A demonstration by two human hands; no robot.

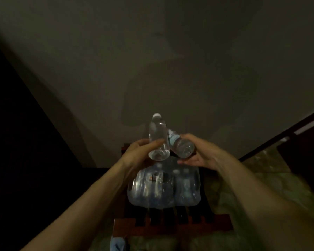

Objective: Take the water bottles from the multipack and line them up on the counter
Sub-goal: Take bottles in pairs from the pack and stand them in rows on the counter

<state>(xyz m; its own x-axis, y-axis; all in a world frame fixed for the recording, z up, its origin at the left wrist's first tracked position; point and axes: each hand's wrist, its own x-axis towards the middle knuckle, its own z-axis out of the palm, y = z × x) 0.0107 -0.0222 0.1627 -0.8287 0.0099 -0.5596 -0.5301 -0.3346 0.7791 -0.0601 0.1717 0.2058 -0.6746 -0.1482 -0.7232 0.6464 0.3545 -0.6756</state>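
The scene is dim. My left hand [140, 151] grips a clear water bottle [157, 131] near its base, tilted with its white cap pointing away from me. Beside it my right hand [198, 153] holds a second bottle [181, 145] with a pale blue label, its bottom facing the camera and its neck hidden behind the first bottle. The two bottles touch or overlap above the multipack [163, 185], a shrink-wrapped bundle holding several more bottles. The pack stands on a dark red slatted wooden stand [172, 223].
A plain grey wall [170, 69] fills the background. A dark panel [11, 124] rises on the left. On the right runs a dark edge with a patterned stone-like surface [261, 160] below it. A blue cloth-like item [118, 243] lies at the bottom.
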